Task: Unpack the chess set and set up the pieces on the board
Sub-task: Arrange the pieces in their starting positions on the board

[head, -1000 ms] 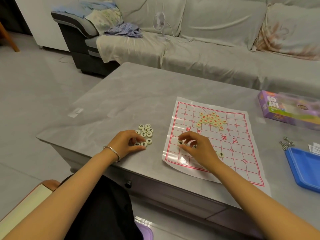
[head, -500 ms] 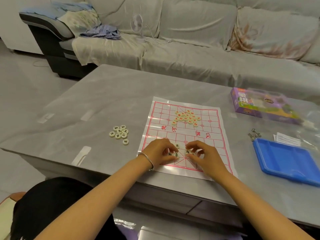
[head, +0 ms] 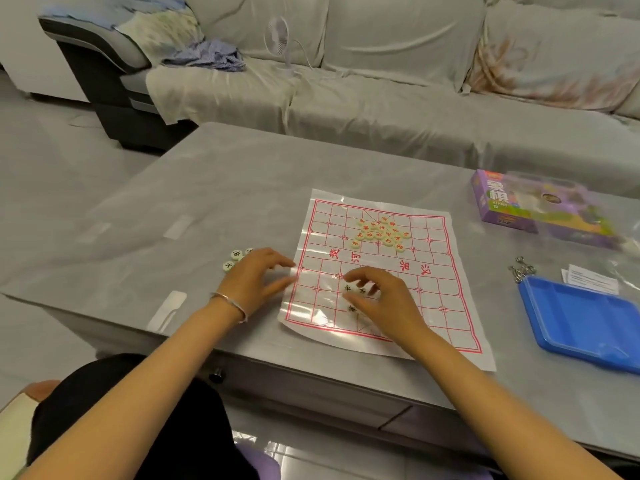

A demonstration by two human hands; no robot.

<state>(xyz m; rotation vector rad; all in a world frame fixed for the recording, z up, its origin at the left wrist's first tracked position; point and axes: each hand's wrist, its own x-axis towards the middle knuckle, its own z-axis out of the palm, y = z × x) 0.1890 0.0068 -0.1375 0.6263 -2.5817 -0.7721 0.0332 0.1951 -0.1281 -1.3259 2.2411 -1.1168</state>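
Red-lined glossy board point(head: 433, 296) lies on a grey table point(head: 207, 188). We are mid-placing. Our right hand point(head: 384, 299) hovers over three black-lettered pieces point(head: 347, 288) on the near rows, fingers curled; we cannot tell whether it pinches one. Our left hand point(head: 256, 275), fingers loose and holding nothing, is at the board's left edge beside the black pile point(head: 236, 254) (partly hidden). The red pieces point(head: 381, 233) sit heaped on the far half. Next we probably need a fine pinch on another black piece.
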